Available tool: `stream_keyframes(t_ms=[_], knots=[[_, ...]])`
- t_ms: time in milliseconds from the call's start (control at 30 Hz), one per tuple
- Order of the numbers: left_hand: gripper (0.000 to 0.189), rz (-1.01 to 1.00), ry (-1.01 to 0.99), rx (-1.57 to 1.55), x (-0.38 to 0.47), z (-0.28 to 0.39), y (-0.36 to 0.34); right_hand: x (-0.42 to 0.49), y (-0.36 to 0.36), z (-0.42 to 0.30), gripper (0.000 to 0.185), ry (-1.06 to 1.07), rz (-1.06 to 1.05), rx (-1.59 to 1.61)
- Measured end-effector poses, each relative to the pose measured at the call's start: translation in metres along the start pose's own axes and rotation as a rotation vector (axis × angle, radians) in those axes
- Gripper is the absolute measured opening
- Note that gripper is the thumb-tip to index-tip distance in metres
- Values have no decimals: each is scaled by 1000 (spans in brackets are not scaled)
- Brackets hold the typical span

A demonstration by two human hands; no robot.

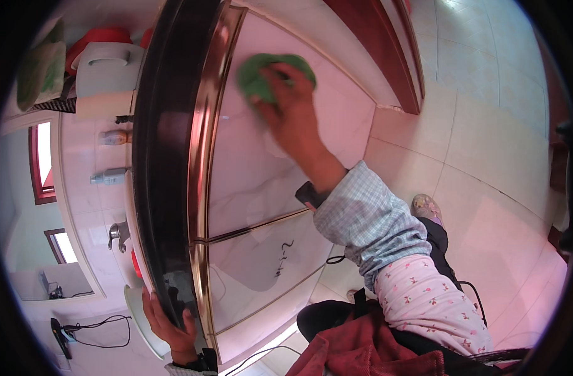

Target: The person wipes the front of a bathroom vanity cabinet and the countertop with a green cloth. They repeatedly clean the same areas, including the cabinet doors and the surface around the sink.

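Observation:
My right hand [288, 101] presses a green cloth [253, 75] against the upper part of a white marble-patterned cabinet panel [258, 164]; cloth and fingers are blurred. A dark watch-like band [310, 195] sits on that wrist, below a checked cuff. My left hand [171, 329] rests at the edge of the black countertop [166, 141], thumb spread from the fingers, with nothing seen in it. Beside its fingertips stands a pale basin [143, 319]. Gold metal trim [206, 141] runs between countertop and panels. The lower panel [263, 268] bears dark handwritten marks.
On the counter side are a faucet [119, 235], a blue-capped bottle [110, 176], an amber bottle [115, 137] and a white container [105, 70]. A hair dryer [61, 336] with a looped cord hangs at the wall near a mirror [37, 225]. A red-brown door frame [385, 51] borders the tiled floor [483, 188].

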State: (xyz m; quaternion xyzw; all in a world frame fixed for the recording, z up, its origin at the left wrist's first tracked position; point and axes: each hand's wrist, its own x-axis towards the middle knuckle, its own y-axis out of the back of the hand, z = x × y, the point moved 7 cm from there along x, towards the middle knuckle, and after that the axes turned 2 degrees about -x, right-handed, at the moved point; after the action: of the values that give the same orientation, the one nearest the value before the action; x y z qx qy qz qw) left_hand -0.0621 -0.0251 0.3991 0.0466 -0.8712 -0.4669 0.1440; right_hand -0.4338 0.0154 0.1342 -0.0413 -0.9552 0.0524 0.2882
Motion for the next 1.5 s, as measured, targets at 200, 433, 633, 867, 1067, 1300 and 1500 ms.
stream_keyframes(t_ms=[200, 433, 633, 867, 1067, 1300, 1500], knots=[[67, -4, 6, 10, 0, 0, 0, -13, 6, 115, 47, -420, 188, 203], [68, -8, 11, 4, -1, -2, 0, -39, 9, 173, 49, -655, 149, -120], [69, -22, 28, 1, -2, -3, -1, 59, -10, 8, 53, -88, 262, 26], [73, -29, 29, -33, -2, -2, -4, 60, -3, -1, 51, -112, 233, 120], [74, -39, 34, -5, -8, -5, -8, -28, 2, 142, 52, -524, 298, 189], [77, -51, 44, 48, -26, -22, -8, -87, 6, 264, 56, -707, 157, -201], [78, -67, 119, 44, -36, -34, -5, -178, 25, 360, 59, -975, 227, -41]])
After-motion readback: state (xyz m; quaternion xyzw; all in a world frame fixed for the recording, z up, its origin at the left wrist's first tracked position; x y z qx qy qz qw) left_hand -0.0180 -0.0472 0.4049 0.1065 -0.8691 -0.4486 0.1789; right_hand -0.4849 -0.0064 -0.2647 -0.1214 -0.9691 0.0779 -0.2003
